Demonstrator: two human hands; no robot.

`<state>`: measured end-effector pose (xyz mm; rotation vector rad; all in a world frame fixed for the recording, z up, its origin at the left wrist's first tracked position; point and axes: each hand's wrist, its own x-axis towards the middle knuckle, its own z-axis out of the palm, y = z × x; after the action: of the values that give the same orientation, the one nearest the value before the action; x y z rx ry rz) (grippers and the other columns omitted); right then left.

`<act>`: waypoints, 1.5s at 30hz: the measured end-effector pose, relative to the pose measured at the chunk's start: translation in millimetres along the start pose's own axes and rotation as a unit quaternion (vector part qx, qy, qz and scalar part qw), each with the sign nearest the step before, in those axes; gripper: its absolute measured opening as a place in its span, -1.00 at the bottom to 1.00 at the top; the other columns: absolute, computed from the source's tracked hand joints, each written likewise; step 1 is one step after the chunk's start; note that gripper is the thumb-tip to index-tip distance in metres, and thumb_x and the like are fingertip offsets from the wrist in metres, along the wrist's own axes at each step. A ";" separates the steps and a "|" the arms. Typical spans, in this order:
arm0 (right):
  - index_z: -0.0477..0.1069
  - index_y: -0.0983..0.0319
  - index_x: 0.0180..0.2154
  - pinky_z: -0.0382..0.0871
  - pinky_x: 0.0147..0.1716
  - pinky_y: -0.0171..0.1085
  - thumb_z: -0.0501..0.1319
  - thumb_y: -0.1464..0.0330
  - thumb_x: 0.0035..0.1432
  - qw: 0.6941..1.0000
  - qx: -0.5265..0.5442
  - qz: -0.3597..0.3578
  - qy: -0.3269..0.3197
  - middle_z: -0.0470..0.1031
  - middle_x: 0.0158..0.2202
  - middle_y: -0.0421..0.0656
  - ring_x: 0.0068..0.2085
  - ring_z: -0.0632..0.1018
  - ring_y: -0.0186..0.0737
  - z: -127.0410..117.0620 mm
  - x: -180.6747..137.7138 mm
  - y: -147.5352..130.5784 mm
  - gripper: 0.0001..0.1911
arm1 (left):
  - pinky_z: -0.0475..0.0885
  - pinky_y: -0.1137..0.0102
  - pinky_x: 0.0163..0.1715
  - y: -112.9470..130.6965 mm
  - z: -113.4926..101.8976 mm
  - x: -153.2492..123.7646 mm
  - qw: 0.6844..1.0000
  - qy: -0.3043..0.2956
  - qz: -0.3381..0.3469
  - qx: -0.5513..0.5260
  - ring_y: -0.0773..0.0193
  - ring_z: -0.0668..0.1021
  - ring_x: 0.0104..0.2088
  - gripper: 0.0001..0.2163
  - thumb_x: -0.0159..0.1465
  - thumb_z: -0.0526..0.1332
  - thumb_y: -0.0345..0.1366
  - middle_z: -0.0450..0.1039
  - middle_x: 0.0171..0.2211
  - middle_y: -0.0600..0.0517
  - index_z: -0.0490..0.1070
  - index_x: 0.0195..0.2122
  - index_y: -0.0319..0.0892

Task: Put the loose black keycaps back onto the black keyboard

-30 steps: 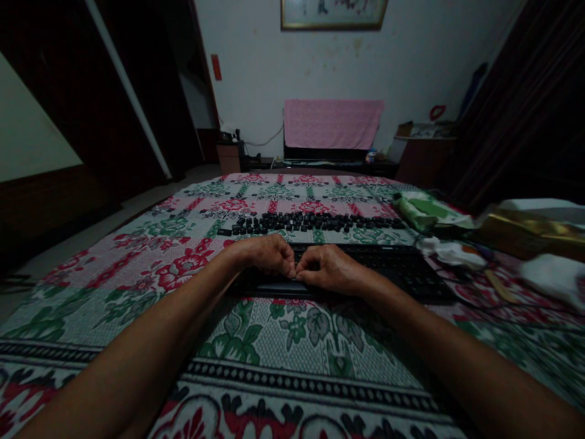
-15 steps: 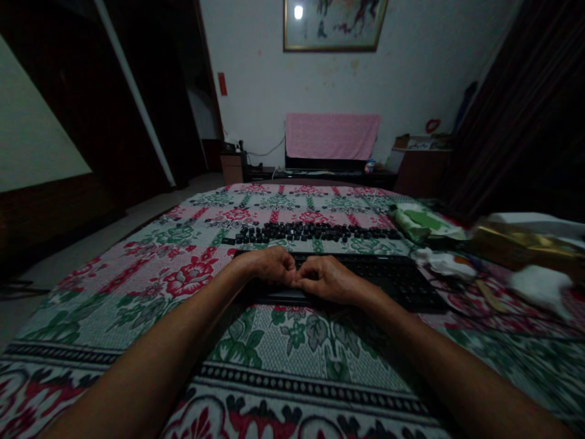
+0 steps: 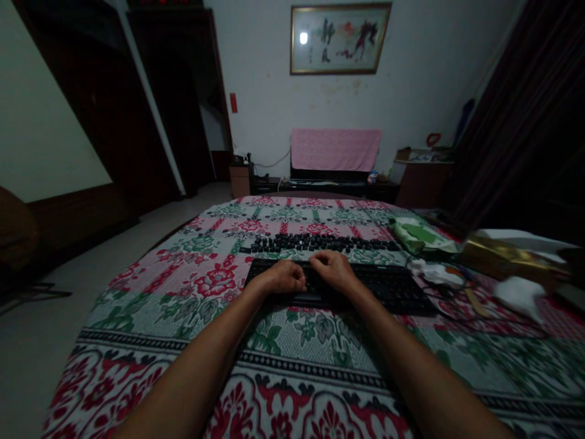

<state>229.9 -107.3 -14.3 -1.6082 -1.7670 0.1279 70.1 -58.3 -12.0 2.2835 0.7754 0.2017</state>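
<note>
A black keyboard (image 3: 393, 289) lies on the patterned tablecloth in front of me. Over its left part rests my left hand (image 3: 284, 277), fingers curled inward; whatever they may hold is hidden. My right hand (image 3: 334, 271) is over the middle of the keyboard near its far edge, thumb and fingers drawn together in a pinch. Anything between those fingertips is too small and dark to make out. Just beyond the keyboard, many loose black keycaps (image 3: 315, 242) are spread in a long band, close to the right fingertips.
On the right lie a green-and-white packet (image 3: 423, 236), crumpled white tissue (image 3: 436, 273), a gold box (image 3: 512, 253) and a white plastic bag (image 3: 521, 296). A dark cable (image 3: 498, 326) trails from the keyboard's right side. The flowered tablecloth (image 3: 214, 280) covers the table.
The hands, touching at the fingertips before, are now apart. My right hand has moved away from the left, toward the keycaps. The camera view has tilted up.
</note>
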 end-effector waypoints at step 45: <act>0.42 0.24 -0.39 0.24 -0.28 -0.37 0.04 0.37 -0.02 0.999 0.030 -0.009 0.023 0.47 -0.37 -0.17 -0.32 0.44 -0.32 16.1 2.2 17.4 -0.80 | 0.25 0.50 -0.40 -7.6 -52.7 16.2 0.960 0.090 -0.059 0.259 0.30 0.42 -0.36 -0.71 -0.04 0.12 -0.17 0.42 -0.38 0.04 0.41 -0.29 -0.14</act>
<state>235.3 -95.4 -34.2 -1.5413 -1.7261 0.1335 61.2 -14.1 20.6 2.7206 1.1671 0.1650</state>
